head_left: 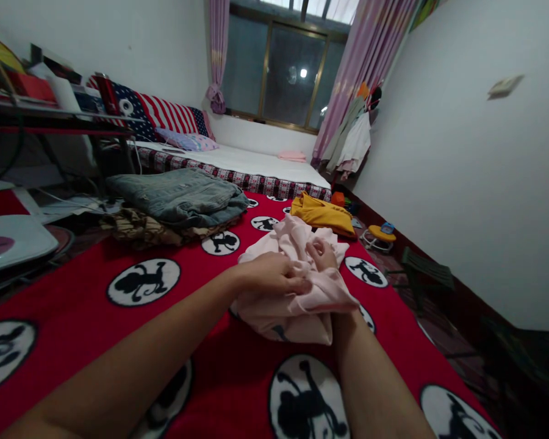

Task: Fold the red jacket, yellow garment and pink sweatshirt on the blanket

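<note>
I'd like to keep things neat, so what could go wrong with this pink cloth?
The pink cloth is bunched around the left hand, so it could crease. A fold lies across the wrist of the right hand and might drag if that hand lifts. The yellow garment lies close behind and may get nudged.

The room is enclosed by pale walls (462, 140), the right one edged at its foot by a dark red band (467, 299). A metal-framed window (293, 76) is flanked by a tied left curtain (218, 52) and a right curtain (363, 61), both purple. In its dark glass a bright light (304, 73) is reflected. Beneath it a white-topped bed (251, 160) is placed. The left side is occupied by a cluttered desk (32, 129). On the reddish floor (446, 332) a yellow-topped stool (379, 233) is seen.
</note>
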